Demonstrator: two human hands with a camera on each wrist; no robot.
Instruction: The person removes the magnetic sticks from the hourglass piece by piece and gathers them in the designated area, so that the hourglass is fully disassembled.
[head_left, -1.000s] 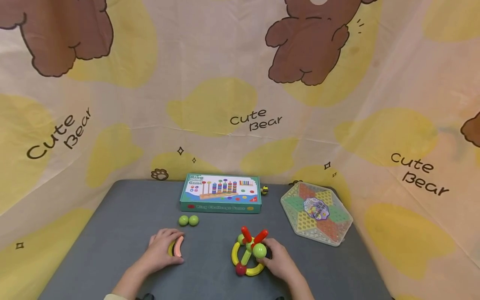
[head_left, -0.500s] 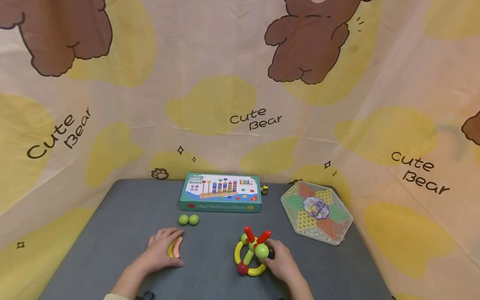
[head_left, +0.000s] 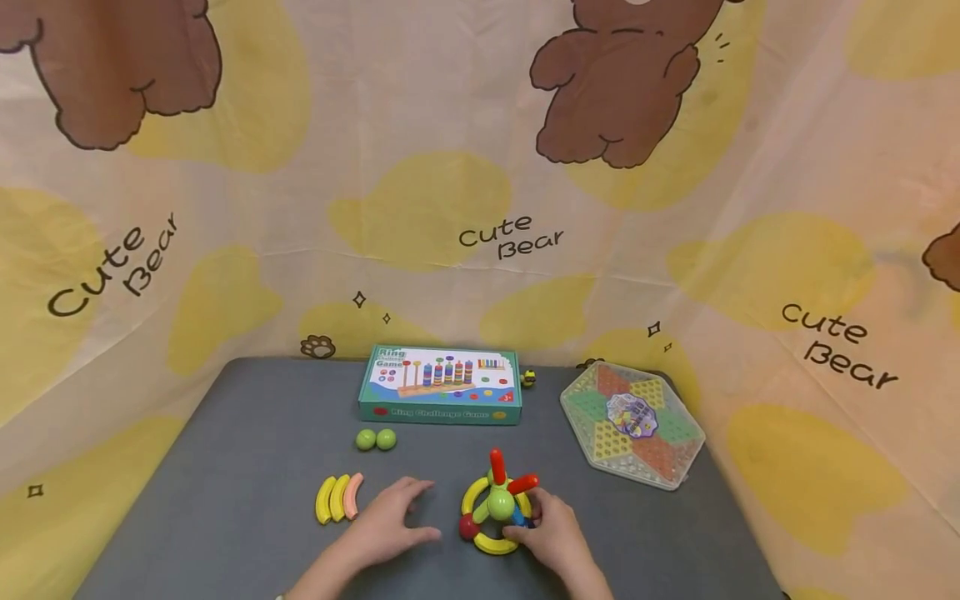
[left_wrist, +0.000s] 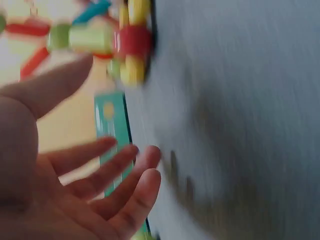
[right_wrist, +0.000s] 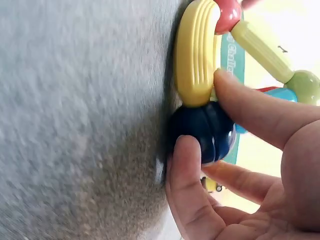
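Observation:
A magnetic stick-and-ball toy stands on the grey table, with a ring of curved yellow sticks [head_left: 495, 547], a red ball [head_left: 468, 527], a raised green ball [head_left: 501, 503] and two red sticks [head_left: 497, 467] pointing up. My right hand [head_left: 557, 535] grips its dark blue ball [right_wrist: 192, 130] between thumb and fingers. To the left of the toy, my left hand [head_left: 388, 527] is spread with nothing in it, thumb and fingers apart and facing the ring. Behind that hand lie two yellow curved sticks [head_left: 332, 498] and a pink curved stick [head_left: 353, 497], side by side.
Two loose green balls [head_left: 365, 440] sit in front of a teal Ring Challenge Game box [head_left: 438, 413]. A hexagonal board game case [head_left: 633, 425] lies at the right. Beside the box is a small yellow-and-black toy [head_left: 528, 378].
My left hand has left the curved sticks, uncovering them, and moved right toward the toy. In my right hand's grip, the toy has turned and shifted slightly left.

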